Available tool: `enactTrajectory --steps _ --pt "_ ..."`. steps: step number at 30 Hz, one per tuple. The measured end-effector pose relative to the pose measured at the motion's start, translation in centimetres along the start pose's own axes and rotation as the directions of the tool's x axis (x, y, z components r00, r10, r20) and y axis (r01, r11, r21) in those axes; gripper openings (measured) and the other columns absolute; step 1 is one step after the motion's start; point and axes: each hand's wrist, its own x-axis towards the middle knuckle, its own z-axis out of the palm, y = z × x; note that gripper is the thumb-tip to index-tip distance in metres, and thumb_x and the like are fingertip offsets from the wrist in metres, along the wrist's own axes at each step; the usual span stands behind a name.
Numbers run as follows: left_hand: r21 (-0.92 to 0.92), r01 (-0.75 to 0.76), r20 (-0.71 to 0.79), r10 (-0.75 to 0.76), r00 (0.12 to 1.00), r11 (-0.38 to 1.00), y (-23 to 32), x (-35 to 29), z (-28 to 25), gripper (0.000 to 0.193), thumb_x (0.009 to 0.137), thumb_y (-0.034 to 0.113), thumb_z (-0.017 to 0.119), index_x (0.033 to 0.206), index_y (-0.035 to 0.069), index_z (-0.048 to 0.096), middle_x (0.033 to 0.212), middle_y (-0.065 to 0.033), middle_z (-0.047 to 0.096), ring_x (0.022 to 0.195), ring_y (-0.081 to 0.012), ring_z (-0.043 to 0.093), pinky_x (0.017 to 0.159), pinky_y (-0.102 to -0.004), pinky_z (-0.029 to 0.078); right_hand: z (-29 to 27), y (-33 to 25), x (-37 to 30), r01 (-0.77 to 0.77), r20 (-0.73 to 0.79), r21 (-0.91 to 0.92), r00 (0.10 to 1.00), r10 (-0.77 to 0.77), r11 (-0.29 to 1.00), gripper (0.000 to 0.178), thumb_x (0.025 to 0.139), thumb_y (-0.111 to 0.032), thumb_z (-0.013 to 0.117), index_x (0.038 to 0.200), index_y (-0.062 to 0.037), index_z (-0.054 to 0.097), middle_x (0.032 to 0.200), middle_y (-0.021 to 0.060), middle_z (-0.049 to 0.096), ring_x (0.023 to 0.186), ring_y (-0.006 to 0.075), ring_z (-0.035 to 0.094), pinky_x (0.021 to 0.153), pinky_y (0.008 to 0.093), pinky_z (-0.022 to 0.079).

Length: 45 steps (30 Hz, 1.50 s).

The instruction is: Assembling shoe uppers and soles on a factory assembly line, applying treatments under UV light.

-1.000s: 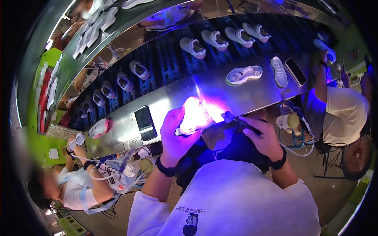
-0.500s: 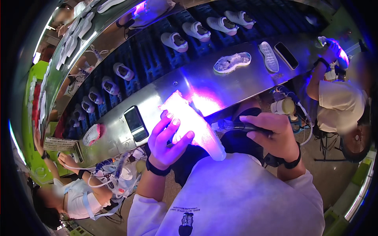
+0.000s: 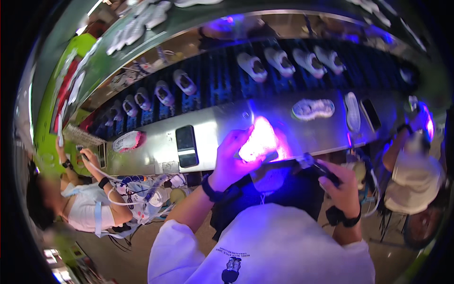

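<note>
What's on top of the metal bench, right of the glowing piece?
A mottled white sole-shaped piece, a slimmer white sole and a dark phone. The bench behind the glowing piece in the left hand is covered.

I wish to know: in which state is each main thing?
Glowing piece: held, brightly lit
Left hand: closed around it
Tool: held
Right hand: closed around it
Phone by left hand: flat on bench
Right phone: flat, screen dark
White shoes: lined up on conveyor
White sole: lying flat

Washed out by white-pink glare, a shoe part (image 3: 260,140) is held tilted at the frame's centre, and a dark-handled brush (image 3: 327,172) slants to its lower right, tip pointing up-left and apart.
</note>
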Motion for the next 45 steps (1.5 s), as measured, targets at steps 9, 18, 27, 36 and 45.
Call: enactTrajectory --steps 9,18,27,36,45 --pt "0.168 0.522 -0.134 -0.505 0.852 0.836 -15.6 15.6 -2.0 0.052 0.092 0.037 0.067 0.122 -0.005 0.066 0.103 -0.0216 0.075 0.088 -0.0304 0.075 0.081 -0.0390 0.059 -0.6 5.8 -0.8 -0.220 -0.200 -0.045 0.958 0.207 0.974 0.035 0.087 0.002 0.070 0.121 0.0047 0.065 0.096 0.0107 0.070 0.086 0.0156 0.065 0.081 0.0298 0.052" --pt "0.708 0.473 -0.194 -0.500 0.844 0.524 -28.5 23.5 0.6 0.050 0.093 0.049 0.064 0.119 0.007 0.069 0.120 -0.0193 0.070 0.112 -0.0348 0.068 0.094 -0.0453 0.056 -0.3 7.9 -0.1 -0.325 -0.238 0.015 0.917 0.319 0.945 0.037 0.088 0.000 0.068 0.125 0.0022 0.067 0.100 0.0132 0.073 0.090 0.0167 0.067 0.082 0.0292 0.052" --pt "0.722 0.098 -0.001 -0.140 0.990 0.685 -21.7 28.2 7.0 0.053 0.083 0.033 0.073 0.129 0.009 0.063 0.126 -0.0196 0.065 0.119 -0.0378 0.062 0.099 -0.0510 0.051 -0.7 10.0 2.0 -0.326 -0.233 -0.001 0.920 0.317 0.945 0.038 0.089 -0.003 0.071 0.127 0.0033 0.065 0.106 0.0151 0.074 0.096 0.0176 0.069 0.087 0.0312 0.053" --pt "0.732 0.017 0.317 -0.363 0.876 0.681 -18.6 30.5 21.3 0.103 0.066 0.055 0.087 0.151 0.014 0.046 0.165 -0.0270 0.018 0.153 -0.0436 0.020 0.123 -0.0527 0.026 -1.5 10.8 -0.5 -0.244 -0.293 0.028 0.925 0.241 0.969 0.042 0.091 -0.015 0.074 0.128 0.0018 0.065 0.107 0.0187 0.075 0.096 0.0224 0.073 0.084 0.0334 0.055" --pt "0.333 -0.162 0.172 0.109 0.979 0.929 -14.0 24.3 15.5 0.024 0.064 0.011 0.083 0.086 0.007 0.077 0.108 -0.0134 0.062 0.107 -0.0353 0.060 0.094 -0.0449 0.051 -2.8 11.1 -3.1 -0.284 -0.309 0.143 0.897 0.316 0.948 0.036 0.092 -0.014 0.073 0.124 0.0000 0.066 0.101 0.0155 0.074 0.087 0.0185 0.070 0.080 0.0322 0.055"
